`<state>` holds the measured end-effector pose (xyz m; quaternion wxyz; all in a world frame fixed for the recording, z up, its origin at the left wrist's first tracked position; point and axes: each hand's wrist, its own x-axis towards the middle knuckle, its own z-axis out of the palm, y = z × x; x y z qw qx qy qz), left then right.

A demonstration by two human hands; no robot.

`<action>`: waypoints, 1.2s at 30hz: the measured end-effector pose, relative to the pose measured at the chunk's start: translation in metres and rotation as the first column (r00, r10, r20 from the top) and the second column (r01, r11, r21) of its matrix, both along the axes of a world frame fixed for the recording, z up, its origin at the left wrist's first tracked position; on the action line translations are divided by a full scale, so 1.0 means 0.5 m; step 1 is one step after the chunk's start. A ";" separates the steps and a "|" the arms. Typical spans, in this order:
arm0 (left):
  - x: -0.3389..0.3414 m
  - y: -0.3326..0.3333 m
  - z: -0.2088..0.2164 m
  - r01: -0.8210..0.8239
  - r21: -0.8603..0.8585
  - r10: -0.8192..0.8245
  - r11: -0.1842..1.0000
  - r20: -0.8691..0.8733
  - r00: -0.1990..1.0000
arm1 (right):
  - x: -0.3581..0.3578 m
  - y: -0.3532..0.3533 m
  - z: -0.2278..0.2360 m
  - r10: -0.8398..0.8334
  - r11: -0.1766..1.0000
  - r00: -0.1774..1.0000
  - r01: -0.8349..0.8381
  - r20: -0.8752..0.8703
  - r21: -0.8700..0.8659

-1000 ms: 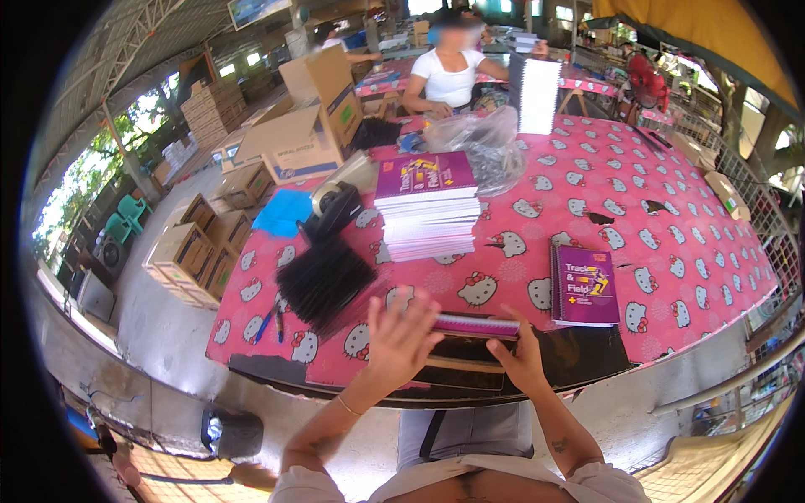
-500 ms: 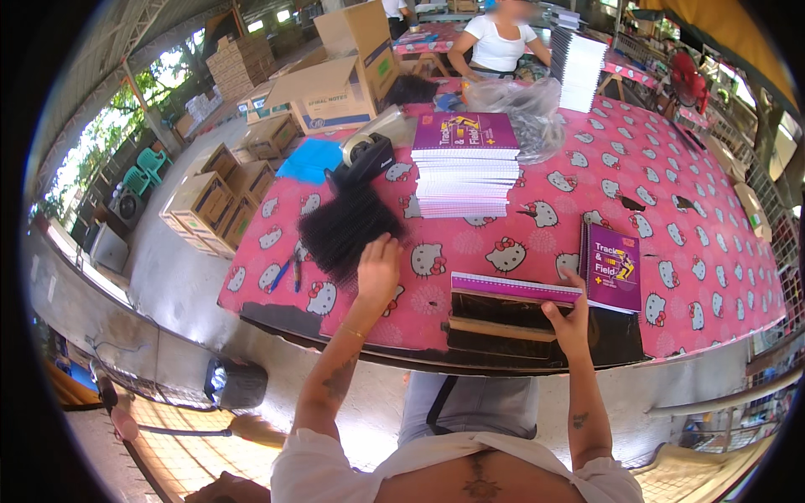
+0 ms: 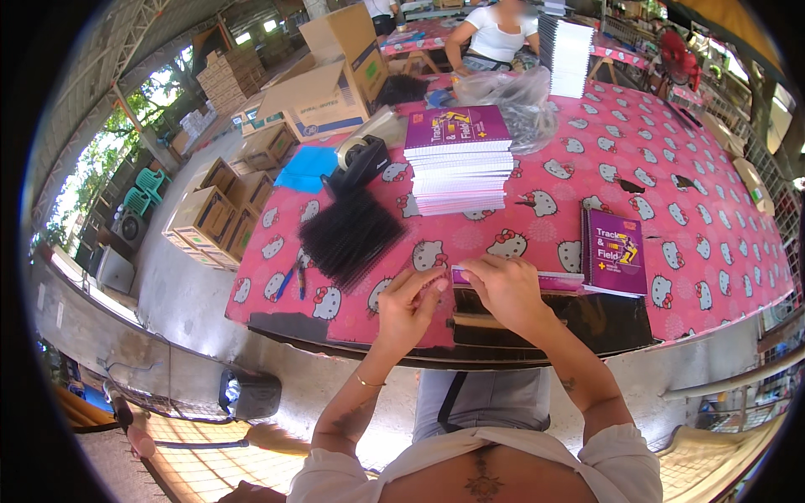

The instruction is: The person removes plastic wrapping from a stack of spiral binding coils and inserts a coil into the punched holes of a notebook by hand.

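Note:
An unbound notebook with a purple cover and a row of punched holes lies at the table's front edge, on a black board. My right hand is closed over its left end, thumb and fingers pinching there. Just to the left, my left hand has its thumb and fingertips drawn together; whatever they hold is too thin to make out. Beyond that hand is a heap of black spiral binding coils. A coil-bound purple notebook lies at the right of the unbound one.
A stack of purple notebooks stands mid-table, with a tape dispenser, a blue sheet and pens to its left. Behind are a plastic bag, a tall notebook stack, cardboard boxes and a seated person.
My left hand has moved from the coil heap rightward and nearer, to the notebook's left end. My right hand has slid left from the notebook's right end to its left end.

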<state>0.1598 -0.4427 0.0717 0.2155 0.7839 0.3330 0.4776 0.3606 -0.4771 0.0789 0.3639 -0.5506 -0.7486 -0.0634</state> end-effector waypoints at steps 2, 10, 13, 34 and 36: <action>0.007 0.001 -0.012 -0.010 -0.012 0.010 1.000 0.035 0.999 | -0.006 0.000 -0.002 0.012 0.999 1.000 -0.012 -0.002 0.031; 0.002 0.014 -0.009 -0.104 -0.176 0.079 0.979 -0.139 0.987 | -0.008 0.001 -0.003 -0.005 1.000 1.000 0.005 -0.028 0.022; 0.004 0.029 0.002 -0.149 -0.117 0.119 0.982 -0.227 0.967 | -0.008 -0.005 0.000 0.011 1.000 1.000 -0.011 -0.011 0.001; 0.028 0.099 0.042 0.313 0.181 -0.222 0.932 -0.394 0.892 | 0.078 -0.047 0.022 0.024 0.991 1.000 -0.021 0.018 -0.133; 0.030 0.092 0.051 0.262 -0.065 -0.262 0.963 -0.463 0.847 | 0.082 -0.043 0.022 0.022 0.990 1.000 -0.020 0.011 -0.140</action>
